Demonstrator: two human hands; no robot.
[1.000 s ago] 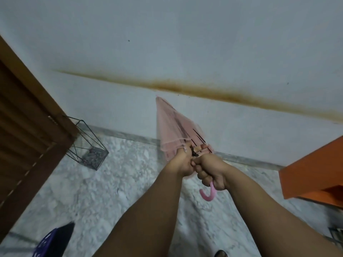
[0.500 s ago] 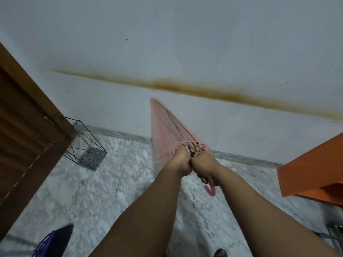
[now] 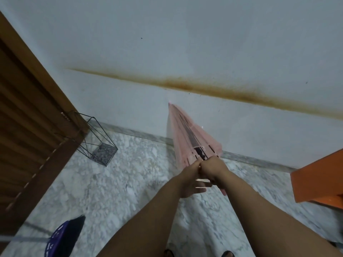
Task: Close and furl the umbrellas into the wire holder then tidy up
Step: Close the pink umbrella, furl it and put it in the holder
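Note:
A closed pink umbrella (image 3: 185, 138) points up and away toward the white wall, its canopy loose and blurred. My right hand (image 3: 214, 167) grips its shaft just below the canopy, and the pink hook handle (image 3: 223, 191) sticks out beneath it. My left hand (image 3: 191, 175) sits against the right one, thumb at the canopy's lower edge and blurred fingers reaching under the shaft. The black wire holder (image 3: 96, 143) stands with nothing in it on the floor at the left, by the wall. A dark blue umbrella (image 3: 65, 236) lies at the bottom left.
A brown louvred wooden door (image 3: 27, 127) fills the left side, touching the holder. An orange piece of furniture (image 3: 319, 180) juts in at the right. The floor is grey-white marble (image 3: 120, 191). My sandalled feet (image 3: 228, 254) show at the bottom edge.
The pink umbrella has swung and turned in my hands, its canopy now flaring to the right. My left hand has shifted lower, its fingers spreading under the right wrist.

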